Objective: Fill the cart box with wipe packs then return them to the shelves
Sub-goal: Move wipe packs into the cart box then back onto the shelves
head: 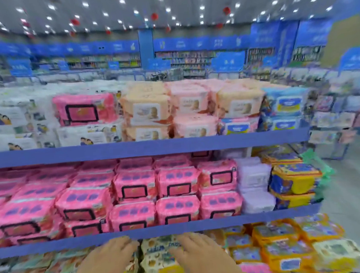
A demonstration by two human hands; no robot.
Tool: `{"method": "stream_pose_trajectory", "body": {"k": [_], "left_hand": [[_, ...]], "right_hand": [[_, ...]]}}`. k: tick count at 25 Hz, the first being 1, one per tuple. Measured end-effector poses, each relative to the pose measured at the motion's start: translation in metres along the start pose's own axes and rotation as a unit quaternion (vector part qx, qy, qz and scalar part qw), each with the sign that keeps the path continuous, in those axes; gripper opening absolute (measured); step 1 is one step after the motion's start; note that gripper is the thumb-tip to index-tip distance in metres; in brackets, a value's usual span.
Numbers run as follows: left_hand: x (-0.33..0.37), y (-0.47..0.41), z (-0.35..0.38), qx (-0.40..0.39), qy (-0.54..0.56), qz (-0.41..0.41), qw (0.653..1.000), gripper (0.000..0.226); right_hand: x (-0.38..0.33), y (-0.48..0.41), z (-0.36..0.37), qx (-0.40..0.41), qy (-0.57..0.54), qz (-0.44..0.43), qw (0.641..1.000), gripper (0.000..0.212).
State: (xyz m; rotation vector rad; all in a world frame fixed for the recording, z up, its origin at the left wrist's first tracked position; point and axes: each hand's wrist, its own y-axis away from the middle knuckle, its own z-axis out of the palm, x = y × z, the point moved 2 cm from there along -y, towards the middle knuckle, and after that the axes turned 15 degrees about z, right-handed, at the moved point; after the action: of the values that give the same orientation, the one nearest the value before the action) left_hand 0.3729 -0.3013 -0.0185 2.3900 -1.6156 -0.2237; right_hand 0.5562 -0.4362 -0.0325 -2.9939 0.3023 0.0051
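Observation:
Blue shelves (144, 147) packed with wipe packs fill the view. On the lowest visible shelf, a cream-and-yellow patterned wipe pack (160, 260) sits between my two hands. My left hand (107, 258) lies flat against its left side, fingers reaching under the blue shelf edge (162, 229). My right hand (200, 253) rests on its right side, fingers spread. Whether the hands grip the pack or only touch it is unclear because of blur. Pink packs (135, 185) fill the middle shelf. No cart box is in view.
Peach and light pink packs (147, 112) and white packs (13, 122) crowd the top shelf. Orange packs (281, 245) lie right of my hands, blue-yellow ones (295, 182) above them. An aisle floor (358, 195) opens on the right, with more shelving behind.

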Motion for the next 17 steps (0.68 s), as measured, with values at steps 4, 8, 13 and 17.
{"method": "stream_pose_trajectory", "body": {"k": [4,8,13,17], "left_hand": [[0.03,-0.046,-0.112,0.156,-0.023,0.014,0.987,0.089],[0.007,-0.091,-0.207,0.231,-0.065,-0.002,0.971,0.086],[-0.078,-0.11,-0.288,0.314,-0.128,-0.059,0.939,0.091],[-0.148,-0.109,-0.305,0.314,-0.129,-0.123,0.932,0.095]], "right_hand": [[0.092,-0.021,-0.083,0.007,-0.032,0.006,0.999,0.07],[0.158,-0.06,-0.129,0.048,-0.006,0.023,0.999,0.081],[0.194,-0.14,-0.155,0.058,0.051,0.034,0.996,0.082],[0.204,-0.22,-0.165,0.069,0.055,0.029,0.996,0.084]]}}
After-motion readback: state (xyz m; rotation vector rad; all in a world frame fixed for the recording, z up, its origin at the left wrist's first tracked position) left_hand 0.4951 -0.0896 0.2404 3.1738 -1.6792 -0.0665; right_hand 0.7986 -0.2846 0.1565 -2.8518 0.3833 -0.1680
